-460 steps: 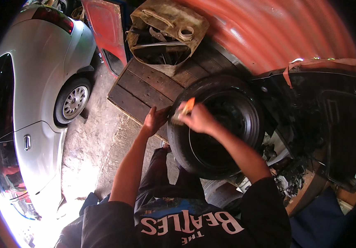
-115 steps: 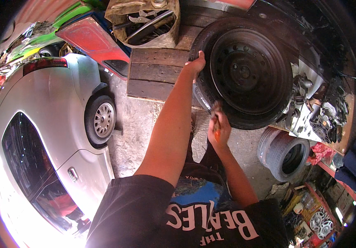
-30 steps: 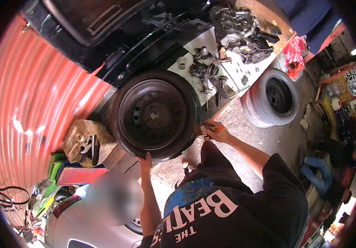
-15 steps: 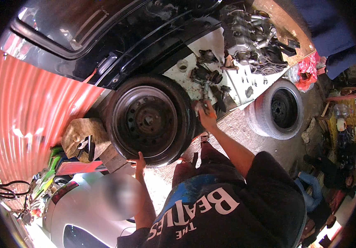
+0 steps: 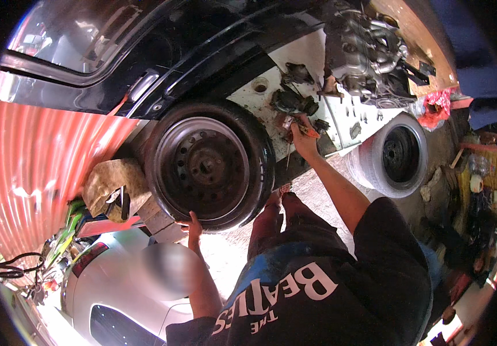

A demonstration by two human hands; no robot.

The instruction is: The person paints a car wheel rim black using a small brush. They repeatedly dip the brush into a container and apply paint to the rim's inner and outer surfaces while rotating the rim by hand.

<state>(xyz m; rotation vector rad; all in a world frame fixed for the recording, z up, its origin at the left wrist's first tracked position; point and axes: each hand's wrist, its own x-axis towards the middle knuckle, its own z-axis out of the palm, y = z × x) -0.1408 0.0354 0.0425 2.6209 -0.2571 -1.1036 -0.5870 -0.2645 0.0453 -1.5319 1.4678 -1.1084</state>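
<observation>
A car wheel [image 5: 205, 167] with a dark steel rim and black tyre faces me beside a black car. My left hand [image 5: 192, 225] grips the tyre's lower edge, one finger up along the sidewall and the others under the tread. To the wheel's right, my right hand [image 5: 304, 141] is closed at greasy metal parts [image 5: 294, 102] on a white work surface [image 5: 254, 92]. Something with an orange part shows at its fingers, and a thin rod hangs below. I cannot make out what this hand holds.
The black car body [image 5: 202, 63] spans the top. An engine part [image 5: 369, 52] sits at the upper right, above another wheel [image 5: 401, 154]. Red corrugated sheeting [image 5: 41, 167], a wooden block [image 5: 113, 181] and a pale car [image 5: 110, 277] are on the left.
My right hand has moved up and right, from beside the tyre to the metal parts on the white surface. My left hand stays at the tyre's lower edge.
</observation>
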